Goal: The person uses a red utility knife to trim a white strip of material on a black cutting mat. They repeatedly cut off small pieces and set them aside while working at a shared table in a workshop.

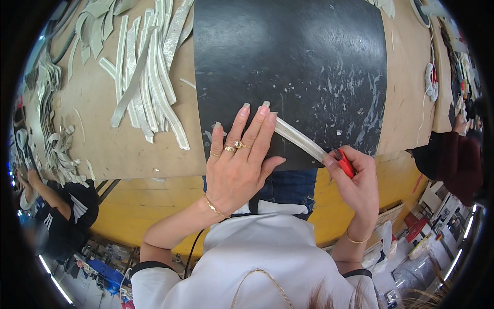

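Observation:
My left hand (235, 164) lies flat on a black mat (288, 56), fingers stretched out and rings on them. Its index fingertip rests at the far end of a narrow white strip (300, 139), and part of that end may be hidden beneath it. The strip slants down to the right across the mat. At its near end, my right hand (359, 177) is closed, thumb and fingers at the strip. A small red-handled tool with a dark tip (346, 164) is also in that hand; its exact kind is unclear.
A pile of similar pale strips (149, 77) lies left of the mat on the brown table (92, 139). More strips and offcuts (49, 113) are at the far left. Other people work at both sides: an arm (49, 193) at left, a dark sleeve (458, 159) at right.

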A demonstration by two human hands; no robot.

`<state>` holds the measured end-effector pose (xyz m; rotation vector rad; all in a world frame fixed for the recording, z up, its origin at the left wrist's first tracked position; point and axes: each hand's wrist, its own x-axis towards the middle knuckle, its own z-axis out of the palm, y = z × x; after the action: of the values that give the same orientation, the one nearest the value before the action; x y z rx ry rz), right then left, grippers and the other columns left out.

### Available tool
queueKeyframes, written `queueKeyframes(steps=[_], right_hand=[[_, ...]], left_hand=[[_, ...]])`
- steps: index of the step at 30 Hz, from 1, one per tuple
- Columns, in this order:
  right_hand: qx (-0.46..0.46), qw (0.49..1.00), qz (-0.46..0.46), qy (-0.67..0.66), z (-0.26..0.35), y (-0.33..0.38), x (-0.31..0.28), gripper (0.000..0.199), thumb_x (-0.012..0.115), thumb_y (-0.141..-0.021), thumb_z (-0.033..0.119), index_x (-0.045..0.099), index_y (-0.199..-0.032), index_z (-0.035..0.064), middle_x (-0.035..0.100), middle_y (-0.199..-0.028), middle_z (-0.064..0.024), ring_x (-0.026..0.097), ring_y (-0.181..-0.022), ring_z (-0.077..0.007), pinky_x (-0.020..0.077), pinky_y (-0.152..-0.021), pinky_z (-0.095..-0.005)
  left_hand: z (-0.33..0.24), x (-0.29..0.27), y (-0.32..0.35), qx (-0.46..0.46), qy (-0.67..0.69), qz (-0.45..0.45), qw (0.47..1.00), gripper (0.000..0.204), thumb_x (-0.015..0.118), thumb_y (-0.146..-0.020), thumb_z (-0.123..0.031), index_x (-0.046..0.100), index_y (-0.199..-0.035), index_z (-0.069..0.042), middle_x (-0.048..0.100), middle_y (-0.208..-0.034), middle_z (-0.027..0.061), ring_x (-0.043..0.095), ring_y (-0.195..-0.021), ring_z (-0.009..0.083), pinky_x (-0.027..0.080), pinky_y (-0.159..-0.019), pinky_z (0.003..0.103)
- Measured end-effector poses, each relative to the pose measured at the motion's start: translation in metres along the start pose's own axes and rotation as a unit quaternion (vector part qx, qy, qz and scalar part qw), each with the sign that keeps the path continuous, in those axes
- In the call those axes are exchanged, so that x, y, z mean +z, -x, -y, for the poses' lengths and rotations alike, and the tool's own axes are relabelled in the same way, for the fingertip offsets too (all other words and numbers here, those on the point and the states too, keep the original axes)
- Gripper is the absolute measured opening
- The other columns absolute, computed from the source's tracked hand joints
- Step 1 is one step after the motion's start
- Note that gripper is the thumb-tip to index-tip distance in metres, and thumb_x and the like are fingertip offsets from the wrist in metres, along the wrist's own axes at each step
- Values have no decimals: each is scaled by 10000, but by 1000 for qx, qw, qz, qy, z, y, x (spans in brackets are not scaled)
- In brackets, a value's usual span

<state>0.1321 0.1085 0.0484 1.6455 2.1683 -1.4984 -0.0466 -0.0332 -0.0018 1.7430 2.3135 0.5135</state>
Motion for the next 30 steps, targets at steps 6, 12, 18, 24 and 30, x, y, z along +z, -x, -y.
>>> queueKeyframes(steps=[6,12,18,24,30], right_hand=[[18,1000,0,-6,0,-1,-1,324,747,-852,172,538,-693,-18,353,-531,-69,277,-530,-154,294,-470,-303],[27,999,-17,5,3,8,-7,305,744,-847,158,545,-694,-15,350,-523,-73,275,-514,-176,292,-471,-303],[15,998,-20,51,-3,14,-20,284,747,-839,139,548,-697,-6,338,-520,-69,272,-511,-181,287,-473,-301],[28,999,-23,-8,-12,18,-17,292,745,-843,143,542,-697,-8,331,-540,-61,276,-524,-159,282,-474,-301],[20,1000,-20,10,-26,17,-18,314,738,-855,163,533,-691,-10,334,-541,-54,279,-532,-153,281,-476,-300]], left_hand=[[-3,1,0,-9,-12,5,1000,580,556,-972,-416,501,-1443,-82,497,-1488,67,399,-1424,281,-5,-1201,504],[-4,0,0,-11,-35,17,999,567,543,-979,-419,506,-1442,-95,486,-1498,59,391,-1429,282,-57,-1198,500],[-5,-2,-1,-5,-55,36,998,569,522,-981,-443,504,-1448,-119,461,-1517,58,385,-1431,286,-83,-1191,509],[-5,-4,0,3,-67,49,997,556,518,-976,-455,512,-1446,-157,430,-1538,71,367,-1440,294,-122,-1179,510],[-12,-5,1,6,-60,94,994,562,508,-937,-563,518,-1438,-309,321,-1585,158,246,-1467,424,-183,-1130,578]])
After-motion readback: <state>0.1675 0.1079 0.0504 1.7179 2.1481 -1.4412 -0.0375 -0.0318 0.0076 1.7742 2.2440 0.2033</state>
